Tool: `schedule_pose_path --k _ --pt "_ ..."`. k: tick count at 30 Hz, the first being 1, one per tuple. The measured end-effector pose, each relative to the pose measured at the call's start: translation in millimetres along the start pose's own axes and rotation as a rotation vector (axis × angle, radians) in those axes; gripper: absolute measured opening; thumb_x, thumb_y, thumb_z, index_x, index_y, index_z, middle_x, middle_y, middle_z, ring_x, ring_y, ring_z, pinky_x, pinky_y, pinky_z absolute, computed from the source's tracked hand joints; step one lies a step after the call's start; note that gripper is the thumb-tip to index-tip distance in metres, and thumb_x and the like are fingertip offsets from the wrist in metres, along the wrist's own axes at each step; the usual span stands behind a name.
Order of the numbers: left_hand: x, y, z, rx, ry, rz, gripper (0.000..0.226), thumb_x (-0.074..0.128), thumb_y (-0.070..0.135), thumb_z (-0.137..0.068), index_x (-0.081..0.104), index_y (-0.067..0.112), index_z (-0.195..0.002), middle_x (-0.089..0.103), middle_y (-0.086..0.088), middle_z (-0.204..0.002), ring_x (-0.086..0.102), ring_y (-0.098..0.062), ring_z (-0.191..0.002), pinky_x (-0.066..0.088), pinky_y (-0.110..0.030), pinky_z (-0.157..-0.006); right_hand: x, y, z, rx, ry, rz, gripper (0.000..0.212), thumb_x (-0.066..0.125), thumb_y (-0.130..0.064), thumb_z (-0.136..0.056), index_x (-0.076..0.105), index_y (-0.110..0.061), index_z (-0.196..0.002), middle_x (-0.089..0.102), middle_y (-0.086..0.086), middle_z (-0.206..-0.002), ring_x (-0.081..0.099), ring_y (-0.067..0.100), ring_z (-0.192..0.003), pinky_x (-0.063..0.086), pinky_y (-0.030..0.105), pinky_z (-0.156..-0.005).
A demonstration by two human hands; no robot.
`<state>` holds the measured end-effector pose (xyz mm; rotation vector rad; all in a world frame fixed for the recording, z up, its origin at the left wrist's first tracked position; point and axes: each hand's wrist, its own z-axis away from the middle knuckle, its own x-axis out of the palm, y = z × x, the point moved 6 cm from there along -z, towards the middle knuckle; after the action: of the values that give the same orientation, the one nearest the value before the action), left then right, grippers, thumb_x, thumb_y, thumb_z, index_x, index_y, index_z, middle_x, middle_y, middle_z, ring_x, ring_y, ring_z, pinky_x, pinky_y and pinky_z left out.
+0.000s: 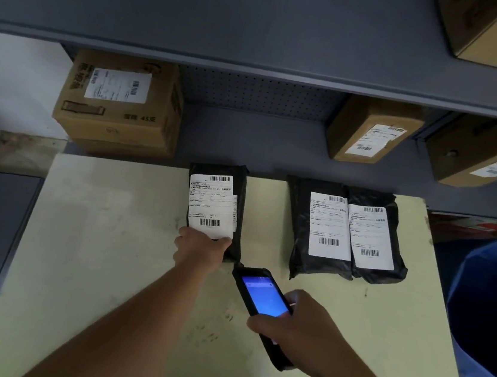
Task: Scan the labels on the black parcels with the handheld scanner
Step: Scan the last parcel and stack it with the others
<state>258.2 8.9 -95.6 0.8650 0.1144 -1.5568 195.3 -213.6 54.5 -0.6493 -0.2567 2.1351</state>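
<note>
Both forearms are bare to the frame edge, and the hands (202, 250) wear no gloves.

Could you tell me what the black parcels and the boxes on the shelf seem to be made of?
The black parcels look like glossy plastic mailer film: wrinkled, with soft highlights, and white paper labels stuck on. The boxes look like matte brown corrugated cardboard, judging by the folded edges and printed sides.
</note>
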Motion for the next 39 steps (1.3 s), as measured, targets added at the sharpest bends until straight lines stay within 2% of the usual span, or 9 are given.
schedule_pose_path --k 5,9,13,17,21,24,28,32,39 --pt "4.5 6.1 8.1 0.017 0.025 0.031 0.089 0.090 0.038 -0.073 0.034 0.008 -0.134 0.054 -0.017 -0.143 0.059 -0.047 -0.125 0.056 -0.056 -0.100 -1.1 5.2 1.4 -0.006 0.001 0.004 0.048 0.085 -0.043 -0.070 0.059 -0.021 -0.105 0.078 0.011 -0.105 0.061 0.013 -0.067 0.049 0.024 -0.057" --pt "1.0 10.6 11.3 0.013 0.046 -0.003 0.096 0.093 0.043 -0.064 0.033 0.014 -0.132 0.060 -0.017 -0.135 0.061 -0.046 -0.119 0.057 -0.056 -0.096 -4.7 12.8 4.2 0.004 -0.005 -0.005 0.049 0.085 -0.043 -0.069 0.059 -0.022 -0.105 0.077 0.009 -0.105 0.062 0.012 -0.065 0.050 0.024 -0.057" --pt "-5.0 10.8 12.5 0.018 0.028 -0.009 0.107 0.094 0.046 -0.058 0.031 0.018 -0.139 0.063 -0.015 -0.132 0.061 -0.044 -0.118 0.056 -0.051 -0.097 -10.2 19.0 5.4 0.012 0.000 -0.004 0.048 0.085 -0.041 -0.071 0.059 -0.021 -0.106 0.076 0.010 -0.106 0.061 0.013 -0.066 0.049 0.023 -0.056" --pt "-10.1 6.0 16.0 0.019 -0.048 0.097 0.107 0.094 0.035 -0.060 0.030 0.022 -0.145 0.061 -0.009 -0.132 0.063 -0.037 -0.115 0.057 -0.050 -0.098 -13.4 22.3 7.5 0.010 0.006 -0.016 0.049 0.085 -0.040 -0.071 0.059 -0.020 -0.107 0.077 0.010 -0.103 0.062 0.014 -0.065 0.049 0.023 -0.056" --pt "-10.7 -7.0 16.4 -0.014 -0.156 0.208 0.085 0.093 0.026 -0.061 0.050 0.017 -0.135 0.066 -0.002 -0.120 0.065 -0.027 -0.107 0.061 -0.050 -0.095 -14.5 24.0 9.6 0.012 0.004 -0.033 0.049 0.085 -0.039 -0.071 0.060 -0.019 -0.107 0.075 0.007 -0.094 0.062 0.015 -0.065 0.050 0.024 -0.055" --pt "-7.7 -15.4 13.0 -0.025 -0.273 0.240 0.058 0.088 0.017 -0.067 0.069 0.014 -0.121 0.075 -0.008 -0.116 0.073 -0.026 -0.103 0.065 -0.046 -0.089 -13.9 23.2 10.8 0.003 0.005 -0.027 0.045 0.085 -0.037 -0.073 0.059 -0.020 -0.106 0.070 0.002 -0.088 0.061 0.013 -0.062 0.048 0.020 -0.050" --pt "-10.3 -23.2 18.4 -0.010 -0.392 0.290 0.027 0.079 0.003 -0.084 0.074 0.012 -0.109 0.078 -0.011 -0.112 0.074 -0.025 -0.097 0.063 -0.042 -0.094 -12.7 21.8 14.6 -0.001 0.011 -0.013 0.047 0.085 -0.039 -0.072 0.059 -0.020 -0.107 0.077 0.010 -0.099 0.062 0.015 -0.065 0.050 0.025 -0.058" --pt "-14.8 -28.4 25.0 0.033 -0.435 0.354 0.025 0.076 -0.003 -0.087 0.072 0.018 -0.102 0.079 -0.007 -0.107 0.075 -0.025 -0.096 0.062 -0.036 -0.084 -14.4 19.0 17.1 -0.012 0.023 -0.001 0.051 0.086 -0.041 -0.067 0.061 -0.018 -0.106 0.078 0.012 -0.097 0.062 0.016 -0.064 0.050 0.029 -0.061" --pt "-23.0 -40.2 26.5 0.086 -0.440 0.452 0.037 0.078 -0.005 -0.085 0.063 0.016 -0.112 0.076 -0.005 -0.114 0.076 -0.025 -0.100 0.061 -0.033 -0.081 -17.3 8.5 22.2 -0.050 0.038 0.053 0.055 0.085 -0.048 -0.063 0.062 -0.019 -0.103 0.077 0.012 -0.103 0.064 0.017 -0.069 0.051 0.032 -0.065"
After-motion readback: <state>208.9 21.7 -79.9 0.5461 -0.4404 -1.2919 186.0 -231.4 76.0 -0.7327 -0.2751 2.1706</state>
